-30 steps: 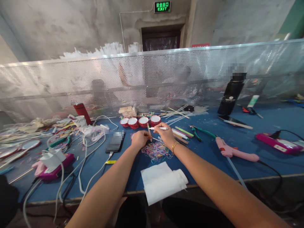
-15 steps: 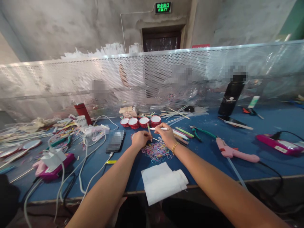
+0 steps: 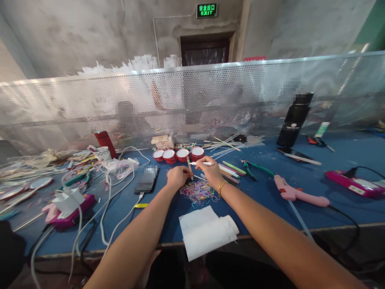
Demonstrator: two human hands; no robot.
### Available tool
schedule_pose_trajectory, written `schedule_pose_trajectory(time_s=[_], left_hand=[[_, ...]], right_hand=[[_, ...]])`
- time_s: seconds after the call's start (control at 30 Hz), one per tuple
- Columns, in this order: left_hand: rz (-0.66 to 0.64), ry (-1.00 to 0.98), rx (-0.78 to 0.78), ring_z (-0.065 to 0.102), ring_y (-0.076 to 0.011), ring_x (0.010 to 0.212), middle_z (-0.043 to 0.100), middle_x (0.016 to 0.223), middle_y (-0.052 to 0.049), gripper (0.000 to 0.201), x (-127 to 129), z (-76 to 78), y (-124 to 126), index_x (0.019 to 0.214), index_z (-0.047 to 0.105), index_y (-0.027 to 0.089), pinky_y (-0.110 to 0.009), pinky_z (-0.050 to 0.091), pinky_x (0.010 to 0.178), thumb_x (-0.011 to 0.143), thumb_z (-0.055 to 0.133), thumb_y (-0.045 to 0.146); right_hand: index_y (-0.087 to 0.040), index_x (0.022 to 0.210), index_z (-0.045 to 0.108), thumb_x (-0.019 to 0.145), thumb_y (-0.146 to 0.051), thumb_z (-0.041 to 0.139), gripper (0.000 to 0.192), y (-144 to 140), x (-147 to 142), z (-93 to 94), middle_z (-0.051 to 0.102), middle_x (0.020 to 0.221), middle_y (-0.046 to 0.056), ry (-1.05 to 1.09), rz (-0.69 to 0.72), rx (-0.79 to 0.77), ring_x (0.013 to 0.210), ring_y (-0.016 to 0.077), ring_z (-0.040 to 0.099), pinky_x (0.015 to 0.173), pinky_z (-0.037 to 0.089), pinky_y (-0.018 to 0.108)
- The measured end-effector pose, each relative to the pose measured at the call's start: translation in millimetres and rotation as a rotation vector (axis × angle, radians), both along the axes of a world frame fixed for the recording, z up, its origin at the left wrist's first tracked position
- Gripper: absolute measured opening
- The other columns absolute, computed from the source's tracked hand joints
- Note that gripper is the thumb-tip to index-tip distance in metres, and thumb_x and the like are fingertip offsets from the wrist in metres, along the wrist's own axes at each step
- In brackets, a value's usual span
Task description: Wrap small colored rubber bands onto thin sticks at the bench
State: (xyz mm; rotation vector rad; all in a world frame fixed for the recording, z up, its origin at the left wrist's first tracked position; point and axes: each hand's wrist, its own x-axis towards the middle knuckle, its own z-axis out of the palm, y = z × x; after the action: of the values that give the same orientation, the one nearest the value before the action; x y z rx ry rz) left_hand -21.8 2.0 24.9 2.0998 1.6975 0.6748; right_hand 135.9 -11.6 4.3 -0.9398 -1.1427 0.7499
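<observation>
My left hand [image 3: 179,176] is closed on a thin flat wooden stick [image 3: 189,165], held upright, with a green patch near its top. In my right hand [image 3: 209,168] is a white marker pen [image 3: 205,163], its tip pointing left at the stick; whether they touch I cannot tell. Under both hands lies a pile of colourful rubber bands [image 3: 198,192]. Several small red drums with white tops [image 3: 182,155] stand in a row just behind my hands. Several coloured marker pens [image 3: 231,169] lie to the right of my right hand.
A phone [image 3: 146,180] on a white cable lies left. At the right are green-handled pliers [image 3: 258,166], a pink glue gun [image 3: 296,193] and a black bottle [image 3: 294,120]. White cloth [image 3: 207,230] lies at the front edge. A perforated metal panel [image 3: 168,104] bounds the back.
</observation>
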Motion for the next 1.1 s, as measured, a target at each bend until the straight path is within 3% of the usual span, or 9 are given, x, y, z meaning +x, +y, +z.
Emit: schedule_pose_trajectory(time_s=[0.47, 0.77, 1.1], left_hand=[[-0.02, -0.063, -0.031, 0.066, -0.0142, 0.074, 0.078, 0.085, 0.0, 0.016, -2, -2.1, 1, 0.088, 0.082, 0.023, -0.024, 0.041, 0.067, 0.083, 0.073, 0.035], [-0.004, 0.025, -0.023, 0.067, -0.0153, 0.078, 0.079, 0.086, -0.001, 0.017, 1, 6.8, -12, 0.089, 0.082, 0.024, -0.024, 0.041, 0.067, 0.085, 0.071, 0.035], [-0.021, 0.039, 0.025, 0.067, -0.0159, 0.078, 0.079, 0.086, -0.001, 0.019, 1, 1.4, -13, 0.088, 0.082, 0.026, -0.023, 0.043, 0.069, 0.086, 0.069, 0.04]], right_hand=[[-0.025, 0.064, 0.06, 0.071, -0.04, 0.067, 0.018, -3, 5, 1.7, 0.068, 0.061, -0.001, 0.003, -0.074, -0.05, 0.059, 0.0166, 0.057, 0.059, 0.042, 0.028], [-0.024, 0.066, 0.061, 0.071, -0.039, 0.069, 0.017, -1, 6, -3.6, 0.067, 0.061, -0.001, 0.022, -0.056, -0.057, 0.059, 0.0164, 0.057, 0.061, 0.044, 0.029], [-0.024, 0.067, 0.062, 0.071, -0.041, 0.069, 0.019, -3, 8, -5.8, 0.068, 0.062, 0.001, 0.0, -0.057, -0.068, 0.061, 0.0179, 0.058, 0.06, 0.044, 0.03]])
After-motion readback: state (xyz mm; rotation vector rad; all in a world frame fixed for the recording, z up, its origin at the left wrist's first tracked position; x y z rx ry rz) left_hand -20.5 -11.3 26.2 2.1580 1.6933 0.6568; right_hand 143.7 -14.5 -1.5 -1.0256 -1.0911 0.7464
